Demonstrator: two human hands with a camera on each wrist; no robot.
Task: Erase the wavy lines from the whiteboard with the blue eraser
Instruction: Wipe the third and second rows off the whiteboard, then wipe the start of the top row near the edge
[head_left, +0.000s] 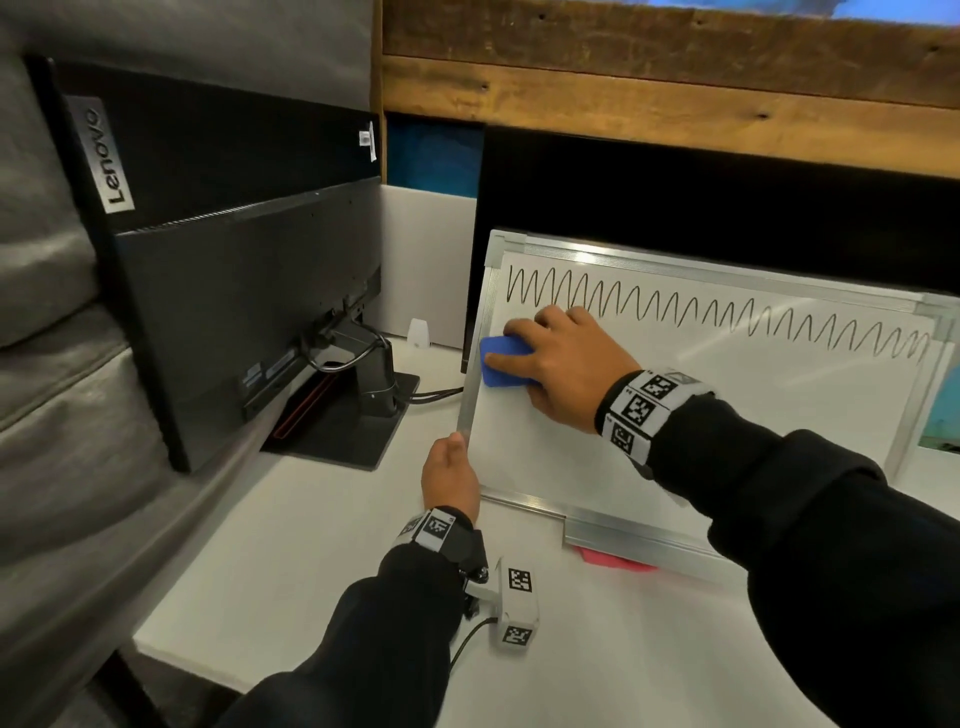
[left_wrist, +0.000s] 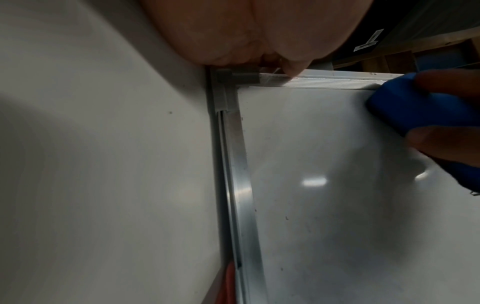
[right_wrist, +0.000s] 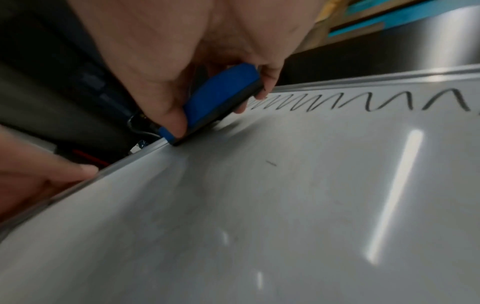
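A whiteboard (head_left: 727, 415) with an aluminium frame leans back on the desk. One black wavy line (head_left: 727, 317) runs along its top from left to right. My right hand (head_left: 561, 358) grips the blue eraser (head_left: 501, 361) and presses its dark felt side flat on the board at the left edge, just below the start of the line. In the right wrist view the eraser (right_wrist: 221, 98) is pinched between thumb and fingers, with the wavy line (right_wrist: 337, 100) beyond it. My left hand (head_left: 449, 473) holds the board's lower left frame corner (left_wrist: 223, 82).
A black Lenovo monitor (head_left: 234, 270) on its stand (head_left: 363, 410) faces away at the left, close to the board's left edge, with cables behind. A pink item (head_left: 618, 561) lies under the board's tray (head_left: 639, 540). The white desk (head_left: 291, 545) stretches in front.
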